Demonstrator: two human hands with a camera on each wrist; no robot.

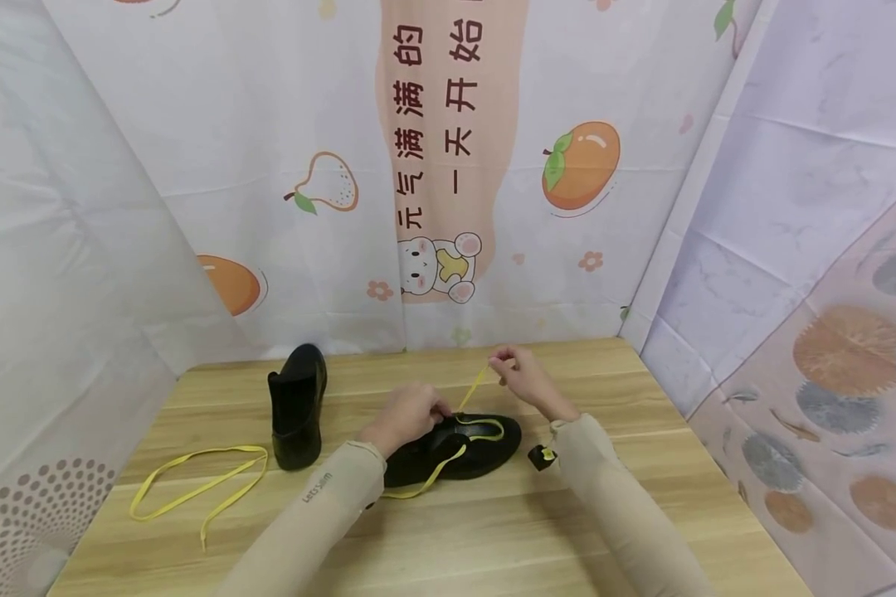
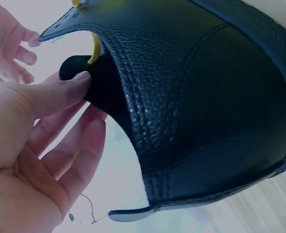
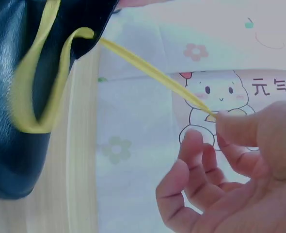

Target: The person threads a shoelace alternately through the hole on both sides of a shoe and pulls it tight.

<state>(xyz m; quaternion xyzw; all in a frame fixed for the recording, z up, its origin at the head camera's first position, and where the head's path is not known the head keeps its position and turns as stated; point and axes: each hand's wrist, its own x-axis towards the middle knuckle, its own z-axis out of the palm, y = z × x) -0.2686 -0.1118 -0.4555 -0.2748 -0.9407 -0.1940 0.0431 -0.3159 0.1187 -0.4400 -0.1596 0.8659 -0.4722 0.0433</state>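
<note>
A black leather shoe point(image 1: 493, 452) lies on the table with its toe to the right. A yellow shoelace point(image 3: 152, 73) runs through it and loops over its front. My left hand point(image 1: 411, 412) pinches a black flap point(image 2: 77, 65) at the shoe's opening between thumb and fingers. My right hand point(image 1: 526, 377), up and to the right of the shoe, pinches the end of the shoelace between thumb and forefinger. From the flap to those fingertips the lace runs straight. In the right wrist view the right hand's point(image 3: 230, 179) other fingers are loosely curled.
Another black shoe point(image 1: 297, 414) stands at the left, without a visible lace. A loose yellow lace point(image 1: 172, 502) lies in front of it. By the right forearm is a small black object with yellow on it point(image 1: 542, 457). Printed curtains point(image 1: 269, 108) hang behind the wooden table point(image 1: 448, 547).
</note>
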